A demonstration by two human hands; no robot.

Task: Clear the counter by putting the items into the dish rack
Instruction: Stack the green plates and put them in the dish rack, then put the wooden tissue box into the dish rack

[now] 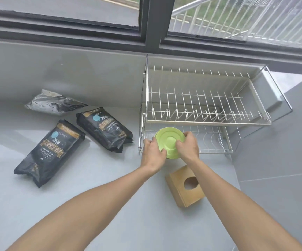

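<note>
A light green round dish [169,140], turned bottom-up, is gripped from both sides by my left hand [152,153] and my right hand [189,145]. It sits at the front left edge of the lower tier of a two-tier wire dish rack [208,122], partly over the tier's wire floor. The rack's upper tier holds nothing. On the grey counter, a wooden tissue box [185,186] with an oval hole lies just in front of the rack, under my right forearm.
Two black coffee bags [50,151] [104,130] lie flat on the counter left of the rack, with a silver foil bag [54,103] behind them against the grey backsplash. A dark-framed window runs along the back. The counter ends right of the rack.
</note>
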